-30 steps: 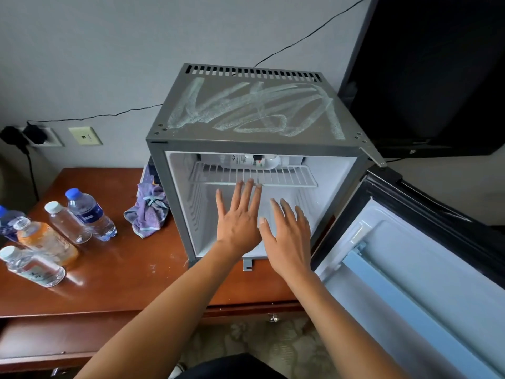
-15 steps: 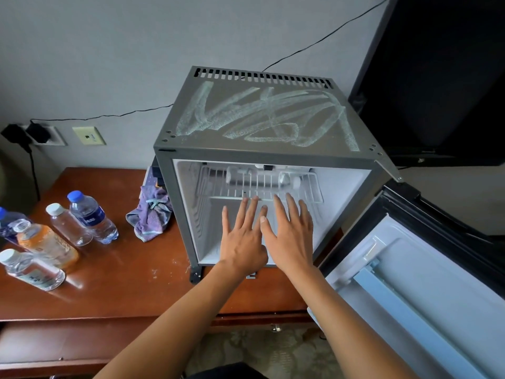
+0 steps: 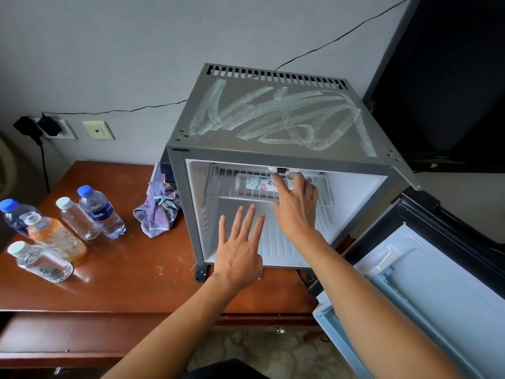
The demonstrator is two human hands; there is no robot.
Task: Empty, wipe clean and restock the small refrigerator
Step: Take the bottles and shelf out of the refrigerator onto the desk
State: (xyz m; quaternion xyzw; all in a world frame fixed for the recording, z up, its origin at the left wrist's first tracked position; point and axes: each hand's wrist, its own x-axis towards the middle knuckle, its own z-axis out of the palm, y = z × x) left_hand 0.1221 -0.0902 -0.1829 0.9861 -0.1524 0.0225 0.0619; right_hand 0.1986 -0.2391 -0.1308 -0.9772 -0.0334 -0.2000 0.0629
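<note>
Grey refrigerator (image 3: 273, 119) top, streaked with pale zigzag smears, white inside, and the open door (image 3: 426, 291) shows a light blue lining. Reddish-brown tabletop (image 3: 109, 283). At its left edge, an orange bottle (image 3: 56, 237) among clear ones with blue and white caps; a purple cloth (image 3: 158, 209) sits crumpled by the fridge.

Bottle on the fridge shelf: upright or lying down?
Lying down. The bottle rests lengthwise on the wire shelf, right hand reaching onto it.

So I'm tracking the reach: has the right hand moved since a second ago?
Yes. The right hand has gone up and deeper, from the fridge floor to the white wire shelf.
</note>
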